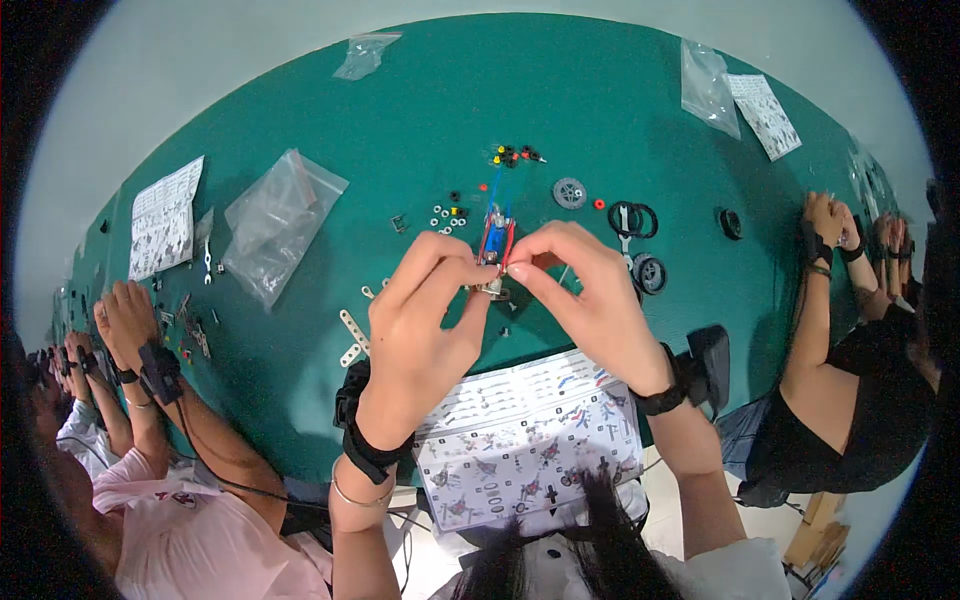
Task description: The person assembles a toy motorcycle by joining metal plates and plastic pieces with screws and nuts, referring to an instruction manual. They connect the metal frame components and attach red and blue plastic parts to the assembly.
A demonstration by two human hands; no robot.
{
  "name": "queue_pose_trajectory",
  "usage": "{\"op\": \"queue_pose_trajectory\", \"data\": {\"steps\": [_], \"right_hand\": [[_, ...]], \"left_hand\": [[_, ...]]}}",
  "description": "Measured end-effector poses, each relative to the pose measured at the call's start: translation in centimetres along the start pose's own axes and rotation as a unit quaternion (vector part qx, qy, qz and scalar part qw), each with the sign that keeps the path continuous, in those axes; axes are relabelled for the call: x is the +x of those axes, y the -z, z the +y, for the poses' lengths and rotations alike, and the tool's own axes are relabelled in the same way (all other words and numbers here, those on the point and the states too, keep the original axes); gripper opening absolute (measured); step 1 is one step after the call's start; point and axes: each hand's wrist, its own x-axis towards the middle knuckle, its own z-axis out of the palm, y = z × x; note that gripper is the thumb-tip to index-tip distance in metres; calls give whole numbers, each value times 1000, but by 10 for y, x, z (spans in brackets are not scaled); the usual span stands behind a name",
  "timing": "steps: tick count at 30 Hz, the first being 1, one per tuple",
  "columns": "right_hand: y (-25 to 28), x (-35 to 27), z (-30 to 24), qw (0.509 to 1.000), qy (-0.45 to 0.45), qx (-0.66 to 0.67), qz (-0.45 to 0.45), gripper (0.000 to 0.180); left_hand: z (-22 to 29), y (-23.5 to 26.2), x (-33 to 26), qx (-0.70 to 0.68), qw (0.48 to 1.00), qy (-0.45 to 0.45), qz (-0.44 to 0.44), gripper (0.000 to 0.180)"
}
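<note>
Hands meet above the green counter (pixel 600 90): the left hand (pixel 425 310) and right hand (pixel 585 290) both pinch a small red and blue assembly (pixel 495 245) at the fingertips, over the middle. An instruction sheet (pixel 530 440) lies just below, perforated metal strips (pixel 352 335) to the left, black tyres (pixel 632 220) and a grey gear (pixel 569 192) beyond. Neighbours' arms flank both sides.

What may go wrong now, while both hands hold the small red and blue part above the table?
1. The left hand and right hand pinch the part only with fingertips, so it may slip and fall.
2. Small loose pieces and black rings lie close by; a falling part or a moving hand may scatter them.
</note>
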Motion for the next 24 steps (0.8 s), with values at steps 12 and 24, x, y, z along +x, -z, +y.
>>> {"op": "queue_pose_trajectory", "data": {"steps": [12,24], "right_hand": [[3,3,-3,901,254,-352,8,17],[4,4,-3,946,221,-237,14,15]], "left_hand": [[1,-1,-2,-101,980,172,-28,15],[6,1,-2,25,999,-22,21,17]]}}
